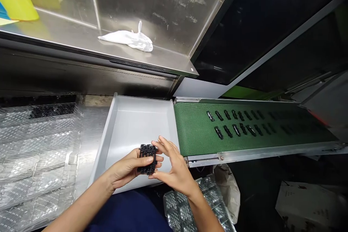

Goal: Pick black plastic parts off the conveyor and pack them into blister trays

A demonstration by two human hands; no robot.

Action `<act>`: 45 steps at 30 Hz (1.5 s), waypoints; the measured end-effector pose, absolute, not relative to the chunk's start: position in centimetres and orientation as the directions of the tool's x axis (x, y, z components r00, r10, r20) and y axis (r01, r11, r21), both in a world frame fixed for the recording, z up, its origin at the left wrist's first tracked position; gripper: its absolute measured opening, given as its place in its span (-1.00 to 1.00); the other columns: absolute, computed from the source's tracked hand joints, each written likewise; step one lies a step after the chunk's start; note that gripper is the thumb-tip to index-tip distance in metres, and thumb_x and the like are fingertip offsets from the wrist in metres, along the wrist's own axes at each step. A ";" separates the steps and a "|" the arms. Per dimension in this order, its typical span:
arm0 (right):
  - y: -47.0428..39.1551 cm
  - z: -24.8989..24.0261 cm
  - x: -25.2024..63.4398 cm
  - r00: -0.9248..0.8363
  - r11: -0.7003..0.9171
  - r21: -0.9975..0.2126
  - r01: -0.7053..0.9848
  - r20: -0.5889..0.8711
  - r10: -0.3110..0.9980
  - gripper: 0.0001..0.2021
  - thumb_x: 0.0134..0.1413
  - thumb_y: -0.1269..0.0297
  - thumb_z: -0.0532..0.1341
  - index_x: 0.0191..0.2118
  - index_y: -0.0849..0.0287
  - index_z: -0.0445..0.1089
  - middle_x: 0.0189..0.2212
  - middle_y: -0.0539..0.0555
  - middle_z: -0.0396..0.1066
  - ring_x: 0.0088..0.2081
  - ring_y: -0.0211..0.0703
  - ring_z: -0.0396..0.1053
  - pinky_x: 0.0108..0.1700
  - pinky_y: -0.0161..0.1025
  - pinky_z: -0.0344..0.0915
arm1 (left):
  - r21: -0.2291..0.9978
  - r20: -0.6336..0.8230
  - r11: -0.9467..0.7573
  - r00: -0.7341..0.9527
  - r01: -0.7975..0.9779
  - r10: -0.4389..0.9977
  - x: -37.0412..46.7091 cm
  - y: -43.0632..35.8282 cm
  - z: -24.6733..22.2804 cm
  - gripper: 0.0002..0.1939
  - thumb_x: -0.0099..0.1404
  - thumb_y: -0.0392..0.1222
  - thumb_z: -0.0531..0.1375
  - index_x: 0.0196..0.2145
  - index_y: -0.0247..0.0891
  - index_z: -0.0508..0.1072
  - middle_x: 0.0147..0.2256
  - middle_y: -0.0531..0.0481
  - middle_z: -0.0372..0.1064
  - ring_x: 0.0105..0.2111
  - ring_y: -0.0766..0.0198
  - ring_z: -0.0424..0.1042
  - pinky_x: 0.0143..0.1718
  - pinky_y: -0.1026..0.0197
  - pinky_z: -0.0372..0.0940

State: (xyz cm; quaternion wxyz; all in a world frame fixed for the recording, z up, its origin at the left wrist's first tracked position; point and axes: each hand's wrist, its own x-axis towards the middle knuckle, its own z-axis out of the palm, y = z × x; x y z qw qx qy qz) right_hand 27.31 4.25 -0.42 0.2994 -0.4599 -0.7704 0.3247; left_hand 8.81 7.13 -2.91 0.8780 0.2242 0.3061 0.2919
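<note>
Several small black plastic parts (147,159), lined up side by side in a block, are in my left hand (127,169), its thumb pressed across their front and its fingers behind. My right hand (177,171) spans the block's right side, with the thumb at its lower end and the fingertips at its upper end. Both hands are above the front of a white tray (141,119). Further black plastic parts (236,129) lie in two rows on a green conveyor belt (190,130) to the right.
On the left are clear plastic blister trays (35,159), black parts in their far pockets. More clear trays (182,206) stand low beside a whitish bag (228,185). A white glove-like cloth (130,39) and a yellow-green container (23,5) rest on the steel shelf (168,61).
</note>
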 end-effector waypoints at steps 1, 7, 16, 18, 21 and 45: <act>4.5 -0.5 27.5 -0.429 0.383 -0.778 0.498 0.163 0.888 0.05 -0.16 0.28 0.49 0.37 -0.09 -0.14 0.21 0.08 0.28 0.27 -0.04 0.15 0.31 -0.03 0.08 | 0.571 -0.419 0.731 0.633 -0.374 0.651 8.9 7.1 -2.9 -0.55 -0.06 -0.12 0.50 -0.19 -0.28 0.59 -0.24 -0.16 0.57 -0.26 0.10 0.51 -0.26 0.18 0.35; 11.0 -1.3 34.6 -0.129 0.213 -0.706 0.676 0.172 0.977 -0.56 0.08 0.08 0.30 0.05 0.14 0.41 0.02 0.12 0.46 0.02 -0.05 0.43 0.07 -0.15 0.34 | 0.583 -0.458 0.727 0.592 -0.363 0.663 9.5 7.3 -3.2 -0.64 -0.02 -0.16 0.49 -0.24 -0.28 0.61 -0.27 -0.10 0.57 -0.27 0.13 0.53 -0.16 0.16 0.37; 18.5 -0.8 46.6 0.311 -0.001 -0.682 0.732 0.333 0.890 -0.82 0.25 0.20 0.18 -0.20 0.22 0.41 -0.13 0.13 0.48 -0.09 -0.10 0.42 0.05 -0.01 0.27 | 0.608 -0.452 0.699 0.560 -0.376 0.694 10.0 7.5 -2.7 -0.62 -0.02 -0.13 0.48 -0.22 -0.24 0.61 -0.16 -0.12 0.58 -0.12 0.06 0.51 -0.03 0.12 0.35; 18.2 -0.4 45.9 0.293 0.028 -0.709 0.704 0.326 0.899 -0.81 0.26 0.19 0.17 -0.21 0.20 0.42 -0.22 0.12 0.50 -0.15 -0.09 0.45 -0.02 -0.04 0.31 | 0.609 -0.440 0.675 0.531 -0.416 0.724 10.1 7.5 -2.5 -0.62 -0.02 -0.12 0.48 -0.22 -0.25 0.61 -0.17 -0.13 0.59 -0.11 0.05 0.50 -0.01 0.10 0.34; 16.2 -0.1 41.7 0.229 0.093 -0.769 0.633 0.300 0.926 -0.75 0.30 0.19 0.08 -0.12 0.21 0.42 -0.36 0.16 0.50 -0.27 -0.05 0.50 -0.16 -0.13 0.37 | 0.619 -0.428 0.620 0.454 -0.483 0.781 10.1 7.6 -2.4 -0.64 0.00 -0.12 0.47 -0.22 -0.23 0.61 -0.20 -0.10 0.59 -0.13 0.08 0.50 0.01 0.11 0.32; 5.4 0.7 27.6 -0.433 0.485 -0.780 0.395 0.308 0.847 -0.25 -0.09 0.02 0.42 0.23 0.01 0.20 0.16 0.11 0.32 0.22 -0.04 0.21 0.26 -0.09 0.16 | 0.520 -0.438 0.711 0.566 -0.474 0.698 8.1 6.3 -2.0 -0.58 -0.12 -0.12 0.52 -0.26 -0.22 0.61 -0.27 -0.07 0.59 -0.22 0.13 0.50 -0.18 0.19 0.35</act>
